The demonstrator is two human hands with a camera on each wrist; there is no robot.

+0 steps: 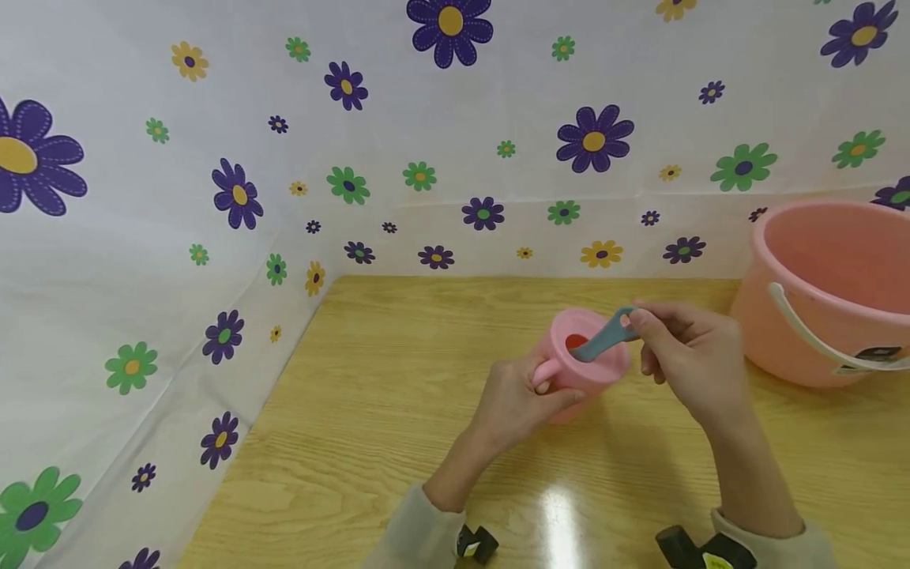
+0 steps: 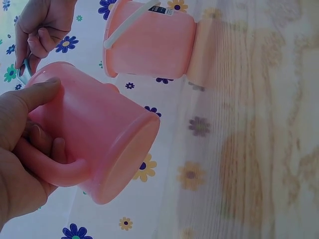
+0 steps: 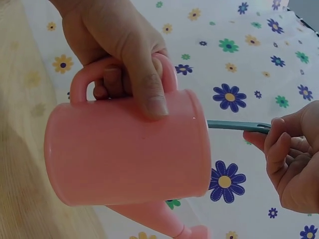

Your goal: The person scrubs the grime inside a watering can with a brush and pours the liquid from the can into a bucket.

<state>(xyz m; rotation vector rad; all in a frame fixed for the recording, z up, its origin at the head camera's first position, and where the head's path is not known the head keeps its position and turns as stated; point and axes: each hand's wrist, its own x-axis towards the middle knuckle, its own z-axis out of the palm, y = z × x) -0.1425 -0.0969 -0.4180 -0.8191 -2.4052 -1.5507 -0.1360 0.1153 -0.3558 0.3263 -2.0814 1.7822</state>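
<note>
A pink toy watering can point(image 1: 604, 370) is held tilted above the wooden table. My left hand point(image 1: 513, 405) grips its looped handle point(image 3: 82, 82), the thumb lying along the can's wall. In the right wrist view, the spout point(image 3: 149, 217) sticks out on the side away from that handle. My right hand point(image 1: 693, 363) pinches the end of a flat blue tool point(image 1: 604, 336) that has a hole near its tip. The tool's other end goes into the round opening in the can's top and is hidden inside, so I cannot tell its kind.
A large pink bucket point(image 1: 775, 340) with a white carrying handle point(image 1: 810, 336) stands on the wooden table point(image 1: 384, 379) to the right, near my right hand. White sheeting point(image 1: 426, 103) printed with flowers rises behind the table and along its left side.
</note>
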